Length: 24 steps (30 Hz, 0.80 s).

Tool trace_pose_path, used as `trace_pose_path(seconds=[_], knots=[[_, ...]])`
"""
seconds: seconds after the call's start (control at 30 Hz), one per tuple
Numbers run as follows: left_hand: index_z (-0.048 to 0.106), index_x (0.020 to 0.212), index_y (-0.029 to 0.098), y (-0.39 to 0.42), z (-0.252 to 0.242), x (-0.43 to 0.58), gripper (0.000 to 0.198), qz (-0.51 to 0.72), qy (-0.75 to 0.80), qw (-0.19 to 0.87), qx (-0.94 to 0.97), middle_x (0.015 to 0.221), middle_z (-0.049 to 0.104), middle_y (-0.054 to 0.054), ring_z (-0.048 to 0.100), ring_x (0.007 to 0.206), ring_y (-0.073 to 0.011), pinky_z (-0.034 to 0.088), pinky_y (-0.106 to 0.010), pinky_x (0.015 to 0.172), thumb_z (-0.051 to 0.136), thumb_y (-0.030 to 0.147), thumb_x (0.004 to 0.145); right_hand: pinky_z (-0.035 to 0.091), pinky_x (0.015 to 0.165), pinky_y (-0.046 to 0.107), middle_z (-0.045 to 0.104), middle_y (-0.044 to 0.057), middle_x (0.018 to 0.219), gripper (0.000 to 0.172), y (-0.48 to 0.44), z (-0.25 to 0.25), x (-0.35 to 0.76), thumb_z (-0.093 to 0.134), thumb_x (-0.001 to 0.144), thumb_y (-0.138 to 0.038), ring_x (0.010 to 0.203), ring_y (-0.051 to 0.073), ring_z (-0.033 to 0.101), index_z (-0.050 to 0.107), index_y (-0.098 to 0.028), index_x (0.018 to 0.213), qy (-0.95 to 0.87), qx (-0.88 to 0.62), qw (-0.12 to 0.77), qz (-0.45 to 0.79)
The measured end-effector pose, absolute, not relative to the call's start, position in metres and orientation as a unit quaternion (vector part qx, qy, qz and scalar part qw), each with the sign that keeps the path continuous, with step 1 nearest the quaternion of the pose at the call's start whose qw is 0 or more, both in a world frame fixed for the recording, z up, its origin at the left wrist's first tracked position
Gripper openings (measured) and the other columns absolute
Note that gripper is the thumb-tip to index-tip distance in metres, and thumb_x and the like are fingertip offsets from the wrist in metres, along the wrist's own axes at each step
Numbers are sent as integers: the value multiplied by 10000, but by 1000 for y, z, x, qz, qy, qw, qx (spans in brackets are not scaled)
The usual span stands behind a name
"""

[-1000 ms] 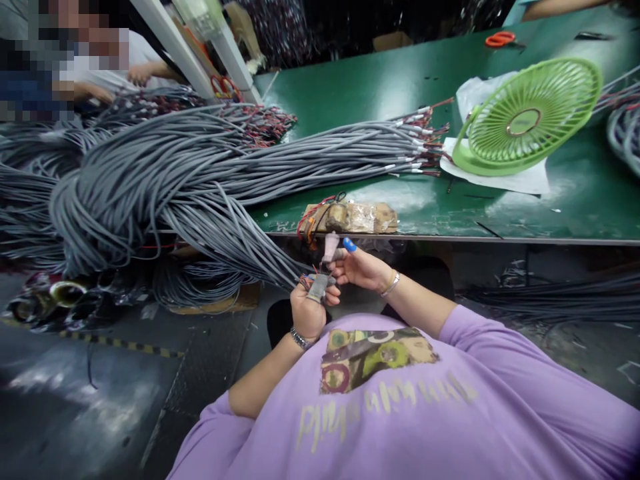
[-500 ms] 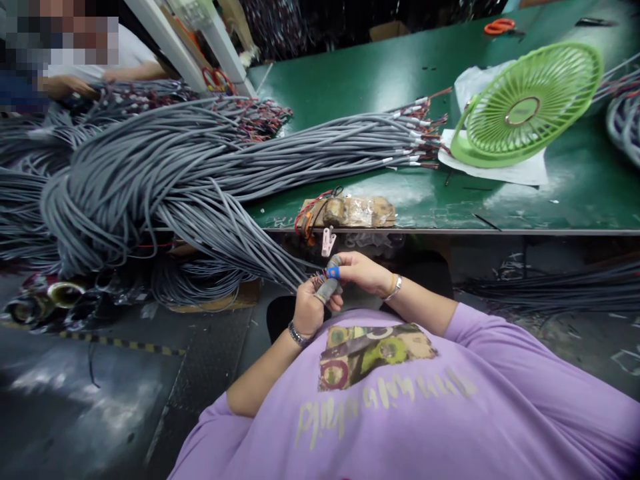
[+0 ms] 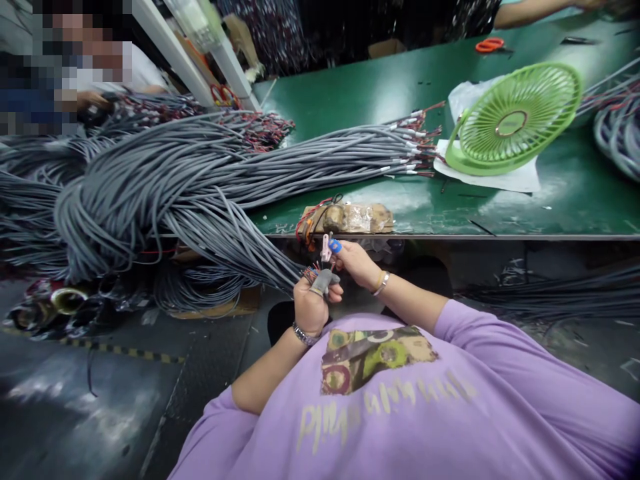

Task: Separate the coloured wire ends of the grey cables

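My left hand is closed around the end of a grey cable bundle, below the table's front edge. Thin coloured wires fan out by its thumb, which wears a grey finger cover. Up and to the right, my right hand pinches at a pink clip that hangs at the table edge. A blue band wraps one of its fingertips. What lies between those fingertips is too small to make out. The bundle runs up left to a large heap of grey cables on the table.
A taped block with red and black leads sits at the front edge of the green table. Toward the right stand a green fan and orange scissors. Another person's arm reaches in at the back; someone else works at upper left.
My right hand has moved up and away from my left hand to the pink clip. My left hand still grips the bundle. Another person's arm has come into view at the back right.
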State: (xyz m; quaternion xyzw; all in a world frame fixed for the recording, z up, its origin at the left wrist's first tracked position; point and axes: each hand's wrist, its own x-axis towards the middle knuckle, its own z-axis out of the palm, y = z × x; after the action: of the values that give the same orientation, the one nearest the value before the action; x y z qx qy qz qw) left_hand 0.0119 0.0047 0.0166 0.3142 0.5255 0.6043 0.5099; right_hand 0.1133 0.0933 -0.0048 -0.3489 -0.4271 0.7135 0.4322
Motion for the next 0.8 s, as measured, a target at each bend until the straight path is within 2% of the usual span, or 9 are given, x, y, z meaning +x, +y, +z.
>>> trace_pose_path(seconds=[0.07, 0.13, 0.33, 0.57, 0.73, 0.8], knots=[[663, 667, 131, 8, 17, 13, 311, 601, 532, 511, 307, 486, 633, -17, 534, 349, -88, 406, -175, 357, 703, 436, 716, 316, 488, 220, 503, -25, 548, 608, 92, -6, 110, 630, 639, -762, 500, 72, 385, 548, -159, 634, -445, -383, 468, 661], [654, 663, 128, 10, 17, 13, 314, 595, 540, 512, 305, 484, 631, -16, 533, 347, -86, 399, -171, 355, 709, 434, 710, 323, 488, 222, 498, -26, 546, 628, 93, -7, 108, 596, 639, -791, 502, 76, 388, 541, -166, 639, -433, -384, 478, 661], [627, 679, 132, 14, 14, 14, 340, 584, 553, 513, 299, 487, 632, -13, 525, 345, -87, 395, -179, 357, 712, 461, 697, 350, 479, 209, 510, -20, 592, 615, 100, -5, 102, 646, 654, -750, 511, 73, 397, 622, -143, 754, -317, -274, 407, 812], [622, 669, 128, 15, 8, 14, 336, 572, 552, 523, 308, 484, 631, -16, 532, 351, -89, 384, -180, 363, 709, 450, 710, 347, 458, 203, 518, -10, 573, 564, 101, -2, 98, 662, 701, -694, 506, 80, 418, 637, -131, 741, -254, -285, 415, 826], [629, 660, 130, 11, 9, 12, 350, 574, 563, 510, 306, 482, 627, -12, 516, 342, -84, 388, -185, 358, 703, 468, 711, 392, 490, 194, 552, 5, 638, 611, 100, -14, 111, 566, 747, -741, 530, 78, 448, 631, -134, 778, -244, -260, 356, 864], [639, 665, 131, 7, 8, 10, 352, 576, 561, 506, 313, 491, 630, -13, 524, 351, -87, 401, -190, 367, 694, 473, 722, 415, 520, 200, 590, 22, 706, 603, 96, -19, 121, 596, 730, -732, 568, 83, 484, 631, -134, 799, -252, -259, 326, 873]])
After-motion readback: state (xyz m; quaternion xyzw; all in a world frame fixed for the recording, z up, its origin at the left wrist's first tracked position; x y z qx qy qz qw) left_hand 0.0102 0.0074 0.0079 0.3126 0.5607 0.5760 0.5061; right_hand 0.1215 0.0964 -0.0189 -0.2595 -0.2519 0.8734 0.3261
